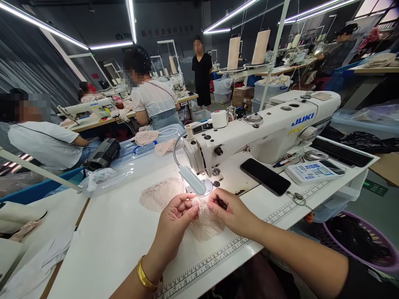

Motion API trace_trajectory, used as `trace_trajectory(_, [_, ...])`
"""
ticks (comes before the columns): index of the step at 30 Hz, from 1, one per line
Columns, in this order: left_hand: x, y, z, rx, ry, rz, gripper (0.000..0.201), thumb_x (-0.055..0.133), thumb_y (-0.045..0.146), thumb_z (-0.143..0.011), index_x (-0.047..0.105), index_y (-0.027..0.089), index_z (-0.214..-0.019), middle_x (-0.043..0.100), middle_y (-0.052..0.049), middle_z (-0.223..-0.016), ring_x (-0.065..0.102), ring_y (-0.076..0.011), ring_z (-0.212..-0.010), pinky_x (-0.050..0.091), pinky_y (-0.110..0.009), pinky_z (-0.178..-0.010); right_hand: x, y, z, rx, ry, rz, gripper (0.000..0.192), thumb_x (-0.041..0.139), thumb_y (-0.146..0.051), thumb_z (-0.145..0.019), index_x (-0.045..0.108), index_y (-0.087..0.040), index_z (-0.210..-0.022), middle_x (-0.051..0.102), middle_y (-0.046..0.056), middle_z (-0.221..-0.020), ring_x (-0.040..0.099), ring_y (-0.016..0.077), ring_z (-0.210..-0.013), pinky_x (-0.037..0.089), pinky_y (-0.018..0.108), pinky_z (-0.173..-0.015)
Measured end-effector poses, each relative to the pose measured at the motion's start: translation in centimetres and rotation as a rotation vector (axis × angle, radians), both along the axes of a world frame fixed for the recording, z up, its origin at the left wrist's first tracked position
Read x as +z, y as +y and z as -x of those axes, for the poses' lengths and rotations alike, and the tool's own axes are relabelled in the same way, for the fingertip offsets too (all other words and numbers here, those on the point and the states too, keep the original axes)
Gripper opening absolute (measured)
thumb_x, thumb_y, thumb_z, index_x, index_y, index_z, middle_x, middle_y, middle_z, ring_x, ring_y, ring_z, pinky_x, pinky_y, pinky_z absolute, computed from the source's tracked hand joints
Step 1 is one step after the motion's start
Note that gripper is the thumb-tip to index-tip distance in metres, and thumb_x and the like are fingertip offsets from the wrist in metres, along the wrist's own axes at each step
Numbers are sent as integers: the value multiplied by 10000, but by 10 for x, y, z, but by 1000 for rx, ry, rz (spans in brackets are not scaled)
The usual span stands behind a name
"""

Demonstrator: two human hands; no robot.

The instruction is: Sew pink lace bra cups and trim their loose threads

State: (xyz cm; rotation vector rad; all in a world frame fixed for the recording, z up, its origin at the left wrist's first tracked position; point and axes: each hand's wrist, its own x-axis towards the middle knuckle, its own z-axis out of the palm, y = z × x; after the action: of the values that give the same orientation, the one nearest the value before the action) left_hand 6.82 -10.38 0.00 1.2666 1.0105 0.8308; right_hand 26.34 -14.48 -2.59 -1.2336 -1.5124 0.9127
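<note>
Both hands (202,211) pinch lace piece (197,205) — between fingertips.

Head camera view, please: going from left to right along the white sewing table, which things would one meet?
Crumpled white cloth → left hand → lace piece pinched in both hands → right hand → black phone → white control box → purple basket beside the table.

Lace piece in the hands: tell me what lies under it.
Under the lace piece, pinched by the left hand and right hand, lies more pale lace fabric on the white table. Whatever the fabric covers is hidden.
</note>
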Motion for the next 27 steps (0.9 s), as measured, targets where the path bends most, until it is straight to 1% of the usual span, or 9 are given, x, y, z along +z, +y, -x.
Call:
trace_trajectory(2, [0, 0, 0, -20, -2, 5, 361, 819, 389, -808, 693, 221, -1101, 699, -2, -845, 630, -140, -756, 519, -272, -780, 0, -1, 0, 33, 15, 31, 85, 589, -313, -961, 601, -229, -962, 555, -22, -825, 513, 152, -747, 397, 277, -670])
trace_trajectory(3, [0, 0, 0, -31, -1, 7, 357, 814, 388, -816, 689, 223, -1107, 702, -2, -847, 629, -139, -762, 516, -270, -782, 0, -1, 0, 51, 12, 39, 87, 592, -316, -961, 606, -230, -968, 556, -24, -824, 512, 151, -746, 397, 277, -672])
trace_trajectory(6, [1, -1, -1, -48, 5, 16, 356, 804, 389, -831, 678, 226, -1122, 705, -1, -847, 622, -138, -768, 507, -269, -783, 3, -1, 0, 66, -11, 38, 162, 572, -286, -955, 555, -211, -813, 543, -23, -796, 494, 148, -741, 381, 277, -667])
trace_trajectory(8, [0, -1, -1, -47, 10, 22, 357, 803, 388, -832, 673, 227, -1122, 702, 5, -832, 616, -138, -767, 499, -267, -784, 5, -1, 0, 53, -8, 44, 194, 562, -275, -948, 515, -208, -772, 526, -25, -781, 475, 145, -727, 370, 275, -651])
trace_trajectory(12, [2, -1, -1, -28, -3, 33, 364, 815, 395, -815, 675, 220, -1102, 680, 16, -783, 594, -136, -753, 482, -258, -768, 6, 0, 0, 36, -12, 46, 191, 548, -269, -941, 500, -210, -766, 505, -25, -768, 458, 146, -717, 361, 276, -646])
trace_trajectory(16, [5, -1, -2, 3, -41, 92, 403, 853, 402, -762, 681, 206, -1070, 668, 13, -766, 584, -140, -746, 472, -261, -760, 6, 0, 1, 32, -6, 52, 196, 560, -277, -937, 501, -209, -763, 518, -22, -775, 463, 146, -720, 360, 275, -646])
trace_trajectory(19, [6, -1, -3, -11, -65, 131, 422, 858, 407, -754, 680, 203, -1079, 679, 4, -801, 583, -139, -755, 469, -262, -768, 6, 0, 1, 38, 30, 66, 203, 563, -300, -942, 513, -207, -769, 530, -20, -776, 470, 146, -725, 369, 276, -652])
trace_trajectory(24, [5, -1, -5, -20, -86, 144, 441, 875, 393, -728, 685, 206, -1079, 703, -8, -851, 593, -140, -750, 480, -261, -743, 5, 1, 1, 35, 53, 69, 210, 563, -316, -955, 529, -206, -779, 535, -23, -763, 471, 145, -719, 377, 278, -659])
trace_trajectory(27, [5, -1, -5, -21, -86, 146, 444, 882, 377, -717, 679, 210, -1075, 722, -16, -880, 611, -146, -759, 488, -256, -728, 2, 0, 1, 23, 29, 47, 159, 594, -305, -948, 563, -212, -824, 546, -23, -781, 487, 146, -725, 387, 277, -658])
